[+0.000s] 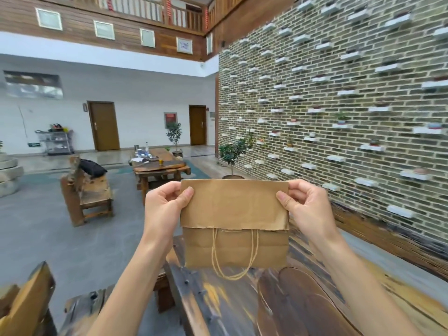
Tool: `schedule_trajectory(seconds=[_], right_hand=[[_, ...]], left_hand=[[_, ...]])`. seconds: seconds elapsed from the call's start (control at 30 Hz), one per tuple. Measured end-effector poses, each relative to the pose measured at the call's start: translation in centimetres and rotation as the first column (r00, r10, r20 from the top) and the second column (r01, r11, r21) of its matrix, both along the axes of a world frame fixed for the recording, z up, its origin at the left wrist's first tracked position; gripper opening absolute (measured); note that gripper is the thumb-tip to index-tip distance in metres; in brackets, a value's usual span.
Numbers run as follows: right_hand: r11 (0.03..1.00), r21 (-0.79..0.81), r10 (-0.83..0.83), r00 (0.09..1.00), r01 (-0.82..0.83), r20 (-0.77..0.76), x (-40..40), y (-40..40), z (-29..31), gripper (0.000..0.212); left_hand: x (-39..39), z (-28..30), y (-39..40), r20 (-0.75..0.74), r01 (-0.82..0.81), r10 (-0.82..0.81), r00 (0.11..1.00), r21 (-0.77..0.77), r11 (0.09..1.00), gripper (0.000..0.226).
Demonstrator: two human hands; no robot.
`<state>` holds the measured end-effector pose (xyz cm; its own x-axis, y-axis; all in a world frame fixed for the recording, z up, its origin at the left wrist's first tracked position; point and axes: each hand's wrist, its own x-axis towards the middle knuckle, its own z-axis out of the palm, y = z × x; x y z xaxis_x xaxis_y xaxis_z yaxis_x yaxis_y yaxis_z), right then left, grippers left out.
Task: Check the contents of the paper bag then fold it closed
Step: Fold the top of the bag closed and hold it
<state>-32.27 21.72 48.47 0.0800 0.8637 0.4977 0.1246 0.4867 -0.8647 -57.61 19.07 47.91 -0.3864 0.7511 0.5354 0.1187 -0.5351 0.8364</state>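
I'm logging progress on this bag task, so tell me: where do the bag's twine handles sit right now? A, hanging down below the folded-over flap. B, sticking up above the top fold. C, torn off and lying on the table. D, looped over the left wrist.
A: the twine handles hang from under the folded flap of the paper bag, which the left hand and right hand pinch at its top corners.

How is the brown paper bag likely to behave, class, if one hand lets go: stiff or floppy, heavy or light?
The paper bag probably weighs little: left hand and right hand hold it by fingertip pinches. It looks thin and creasable, since its top flap folds over, so it would likely sag. The twine handles hang limp.
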Motion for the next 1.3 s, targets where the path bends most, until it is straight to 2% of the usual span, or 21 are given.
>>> schedule_trajectory(seconds=[0.27, 0.53, 0.6, 0.7, 1.0, 1.17, 1.3], right_hand=[[0.999, 0.023, 0.04, 0.999, -0.04, 0.025, -6.6, 8.1, -0.3, 0.011], [1.0, 0.015, -0.028, 0.992, 0.026, 0.121, -11.1, 18.8, -1.5, 0.008], [0.998, 0.033, -0.049, 0.991, 0.045, 0.125, -12.9, 25.2, -1.6, 0.009], [0.999, -0.008, -0.035, 0.991, 0.036, 0.126, -12.9, 26.3, -2.0, 0.008], [0.995, -0.047, -0.082, 0.99, 0.088, 0.112, -14.1, 38.9, -1.0, 0.009], [0.985, -0.069, -0.153, 0.984, 0.16, 0.09, -14.5, 43.7, -2.1, 0.009], [0.962, -0.085, -0.252, 0.963, 0.26, 0.1, -15.0, 47.4, -3.0, 0.008]], left_hand=[[-6.5, -1.0, 7.3, 0.017, -0.033, 0.033, 0.999, -0.019, 0.999, 0.008], [-10.9, -2.1, 17.5, 0.001, -0.041, 0.041, 0.999, -0.023, 0.999, 0.011], [-12.7, -1.7, 23.7, -0.022, -0.02, 0.02, 1.0, -0.017, 1.0, 0.017], [-13.0, -2.2, 25.3, -0.009, -0.003, 0.002, 1.0, -0.051, 0.999, 0.017], [-14.8, -1.1, 40.3, -0.006, 0.124, -0.124, 0.992, -0.056, 0.991, 0.009], [-15.2, -2.1, 47.5, 0.002, 0.214, -0.215, 0.977, -0.076, 0.974, 0.014], [-15.3, -3.1, 53.9, 0.008, 0.284, -0.285, 0.959, -0.094, 0.954, 0.01]])
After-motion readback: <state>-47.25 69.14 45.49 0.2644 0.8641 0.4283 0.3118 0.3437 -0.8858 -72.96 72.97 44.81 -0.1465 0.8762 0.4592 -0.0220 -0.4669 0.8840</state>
